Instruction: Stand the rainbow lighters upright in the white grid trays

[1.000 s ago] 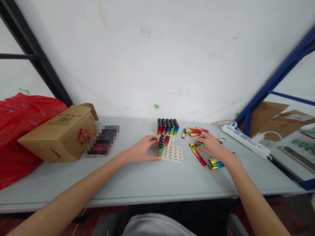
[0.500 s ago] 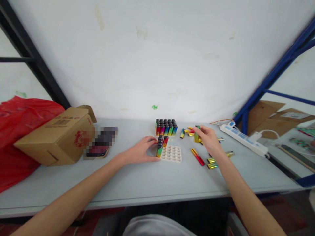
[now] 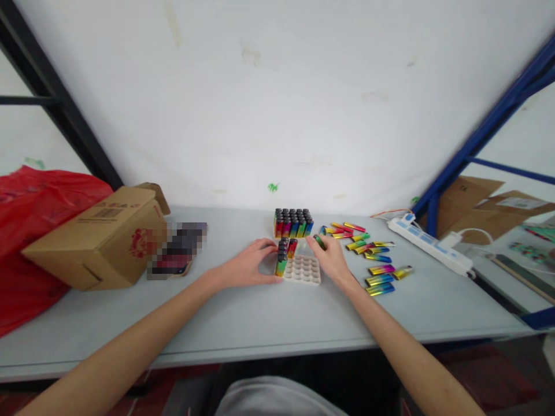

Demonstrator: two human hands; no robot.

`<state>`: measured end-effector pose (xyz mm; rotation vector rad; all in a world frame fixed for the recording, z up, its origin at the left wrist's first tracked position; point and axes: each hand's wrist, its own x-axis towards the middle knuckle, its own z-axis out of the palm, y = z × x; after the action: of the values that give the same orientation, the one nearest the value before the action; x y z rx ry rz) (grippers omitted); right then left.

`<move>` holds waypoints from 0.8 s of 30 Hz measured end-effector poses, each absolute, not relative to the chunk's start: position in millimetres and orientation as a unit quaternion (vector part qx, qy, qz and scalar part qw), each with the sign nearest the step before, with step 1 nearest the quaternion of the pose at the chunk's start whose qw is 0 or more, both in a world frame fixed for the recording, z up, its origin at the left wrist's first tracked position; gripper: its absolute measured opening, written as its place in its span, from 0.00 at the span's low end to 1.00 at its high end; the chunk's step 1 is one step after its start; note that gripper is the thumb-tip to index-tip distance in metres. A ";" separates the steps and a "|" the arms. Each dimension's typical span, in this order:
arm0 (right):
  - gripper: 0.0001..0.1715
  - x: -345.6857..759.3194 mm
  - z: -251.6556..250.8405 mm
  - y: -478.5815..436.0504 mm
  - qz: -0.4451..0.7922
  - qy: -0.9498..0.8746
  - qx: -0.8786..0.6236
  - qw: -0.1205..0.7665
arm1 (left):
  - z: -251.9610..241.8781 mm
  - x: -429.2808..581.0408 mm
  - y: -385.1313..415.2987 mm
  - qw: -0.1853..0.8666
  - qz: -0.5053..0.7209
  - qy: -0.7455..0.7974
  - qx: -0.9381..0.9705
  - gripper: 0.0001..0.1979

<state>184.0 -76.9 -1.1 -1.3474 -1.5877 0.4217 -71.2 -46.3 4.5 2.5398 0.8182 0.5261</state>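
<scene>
A white tray with round holes (image 3: 303, 270) lies on the table. Along its left side stands a row of lighters (image 3: 281, 260) with black tops, and a red lighter (image 3: 292, 248) stands beside them. My left hand (image 3: 249, 266) curves around that left side, thumb at the front corner and fingers at the back, steadying the tray. My right hand (image 3: 330, 257) is closed on a green lighter (image 3: 319, 242) at the tray's right rear; its lower part is hidden by the fingers. Behind the tray, a full block of upright lighters (image 3: 293, 224) stands in rows.
Several shiny lighters (image 3: 379, 270) lie scattered at the right. Beyond them is a white power strip (image 3: 429, 245). A cardboard box (image 3: 99, 237), a red plastic bag (image 3: 39, 231) and a blurred phone (image 3: 180, 248) are at the left. A blue metal frame (image 3: 489, 130) rises at right.
My right hand has moved left with the green lighter, from the scattered lighters to the tray's right rear. My left hand has stayed at the tray's left side.
</scene>
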 end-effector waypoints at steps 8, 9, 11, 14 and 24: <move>0.25 182.1 -1.8 -84.9 0.131 -0.668 -0.556 0.476 | 3.0 -71.3 -46.1 0.198 0.193 0.291 0.916 0.34; 0.25 181.8 -1.9 -84.6 0.134 -0.670 -0.554 0.476 | 2.7 -71.5 -45.9 0.197 0.194 0.289 0.917 0.34; 0.25 181.5 -2.8 -83.7 0.136 -0.671 -0.555 0.473 | 2.4 -71.8 -45.7 0.197 0.195 0.287 0.917 0.34; 0.23 182.0 -4.0 -83.7 0.135 -0.674 -0.555 0.468 | 2.5 -71.8 -45.6 0.198 0.194 0.289 0.916 0.34; 0.23 182.3 13.1 -96.3 0.089 -0.768 -0.493 0.399 | 5.4 -70.8 -48.4 0.204 0.194 0.291 0.914 0.34</move>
<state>182.3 -96.3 13.1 -1.2484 -1.9429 0.2258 -70.8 -48.4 5.4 2.5509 0.8121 0.5405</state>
